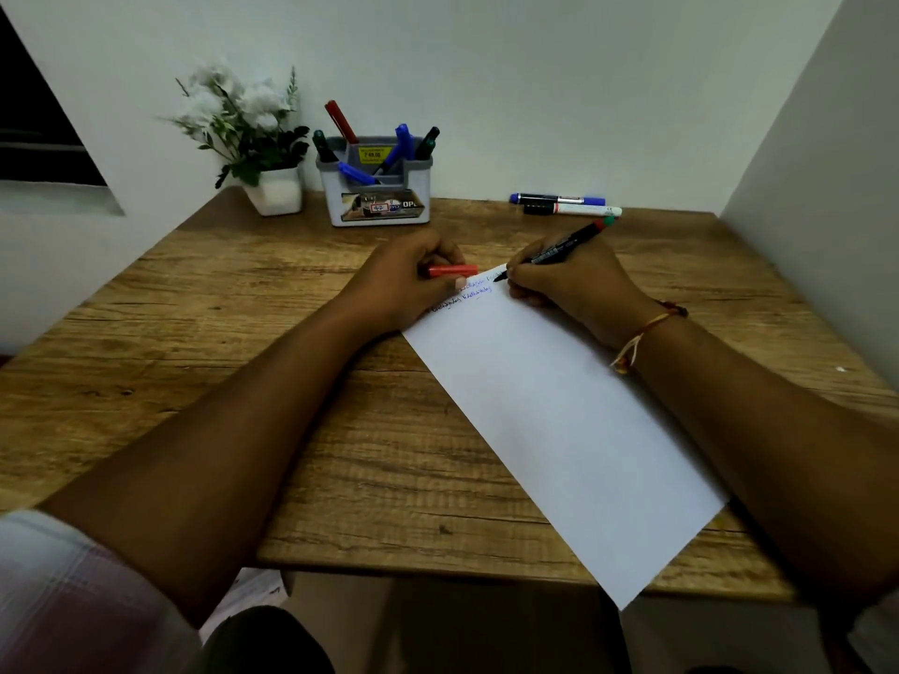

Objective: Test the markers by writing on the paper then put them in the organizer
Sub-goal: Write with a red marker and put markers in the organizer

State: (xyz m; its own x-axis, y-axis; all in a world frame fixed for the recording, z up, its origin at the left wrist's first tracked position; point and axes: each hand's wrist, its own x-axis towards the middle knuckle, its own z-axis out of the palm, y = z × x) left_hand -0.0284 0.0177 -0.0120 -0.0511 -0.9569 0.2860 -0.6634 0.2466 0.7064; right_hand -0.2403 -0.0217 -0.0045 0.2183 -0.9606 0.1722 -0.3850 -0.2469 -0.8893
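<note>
**A:** Why is the left hand (pixel 413 279) sitting on the far corner of the paper (pixel 559 420)?

**B:** It is pinning the sheet down while its fingers are gripping the red cap (pixel 452 270), probably keeping it ready for recapping.

**A:** And the right hand (pixel 564 279)?

**B:** It is pinching the marker (pixel 559 248), tip touching the paper beside the blue scribbles (pixel 474 294). The hands are working close together. Two spare markers (pixel 559 199) are lying near the back edge of the table (pixel 243 333), right of the organizer (pixel 374 187), likely untested.

Wood-grain table (pixel 243 333) beneath the fingers (pixel 450 252), plain white wall (pixel 535 65) beyond them, second white wall (pixel 827 163) angling in to their right, dark window recess (pixel 34 138) with pale ledge far to their left, potted white flowers (pixel 253 138) beyond and left of them, dim even light
</note>
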